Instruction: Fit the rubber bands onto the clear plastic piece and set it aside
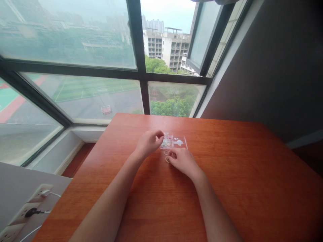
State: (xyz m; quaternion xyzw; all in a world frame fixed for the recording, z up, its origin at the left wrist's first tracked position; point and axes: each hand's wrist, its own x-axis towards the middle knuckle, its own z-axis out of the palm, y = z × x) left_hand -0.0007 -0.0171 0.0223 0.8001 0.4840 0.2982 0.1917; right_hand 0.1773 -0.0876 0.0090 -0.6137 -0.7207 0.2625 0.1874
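Note:
A small clear plastic box [170, 142] with its see-through lid [185, 143] folded out to the right lies on the table; its compartments hold small items too fine to name. My left hand [150, 141] is at the box's left side, thumb and fingers pinched together, and what they hold, if anything, is hidden. Just in front of the box lies a pale ring [166, 153]. Closer to me, my right hand [183, 160] has its curled fingertips closed at a pair of overlapping pale rings [167, 160], touching them.
The reddish-brown wooden table [239, 178] stretches out on both sides of my arms. Behind it are dark-framed windows [141, 67], with one pane swung open. Wall sockets [32, 212] with plugs and cables sit beyond the left edge. A grey wall [264, 74] rises at right.

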